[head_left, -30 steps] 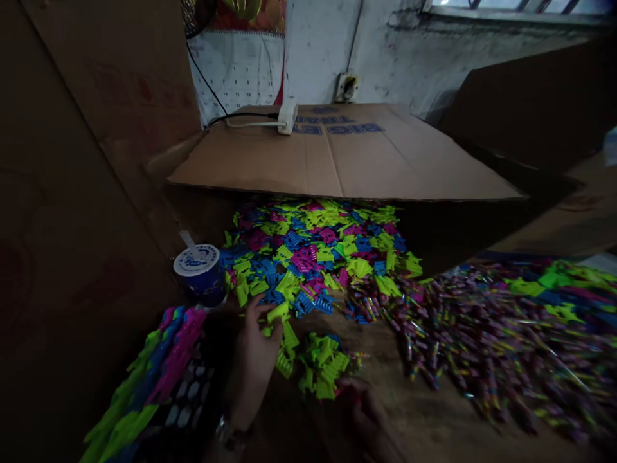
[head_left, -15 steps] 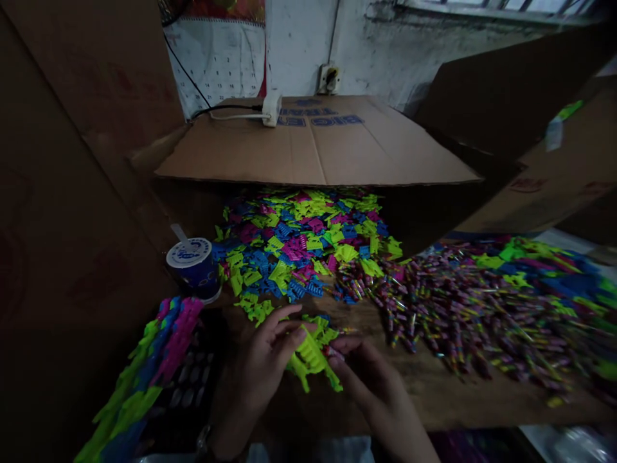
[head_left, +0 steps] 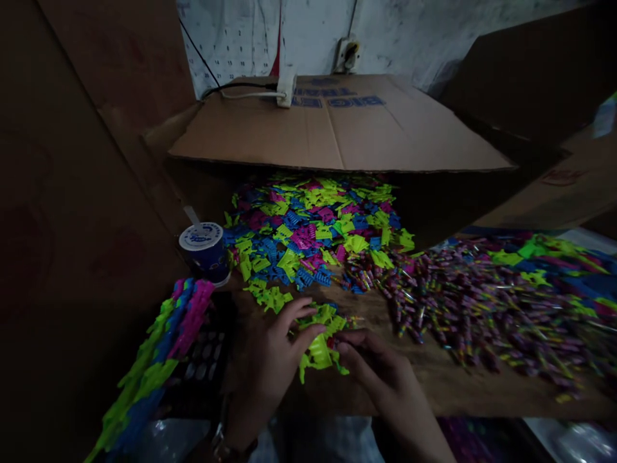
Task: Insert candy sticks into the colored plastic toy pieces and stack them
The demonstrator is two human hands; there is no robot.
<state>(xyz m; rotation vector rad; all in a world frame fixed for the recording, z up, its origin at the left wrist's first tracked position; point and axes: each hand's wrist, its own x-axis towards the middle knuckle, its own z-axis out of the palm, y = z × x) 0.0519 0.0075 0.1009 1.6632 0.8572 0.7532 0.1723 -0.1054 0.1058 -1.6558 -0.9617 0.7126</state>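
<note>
My left hand (head_left: 274,360) is closed on a yellow-green plastic piece (head_left: 319,352) with a ribbed middle and pointed ends, thumb on its upper side. Just to the right, my right hand (head_left: 378,370) pinches a small wrapped candy (head_left: 331,343) against the piece's right edge; the fingers mostly hide it, and only a reddish bit shows. More yellow-green pieces (head_left: 328,315) lie on the wooden table (head_left: 434,392) right behind my hands.
A heap of yellow, blue and pink plastic pieces (head_left: 308,225) spills from a cardboard box (head_left: 347,138). Many small wrapped candies (head_left: 457,302) spread to the right. At left are a lidded blue cup (head_left: 205,257), stacked coloured pieces (head_left: 154,360) and a dark tray (head_left: 202,360).
The view has shifted, so the background sits higher and further right. My hands still hold the yellow-green piece, which now lies flatter, with the right fingers at its right edge.
</note>
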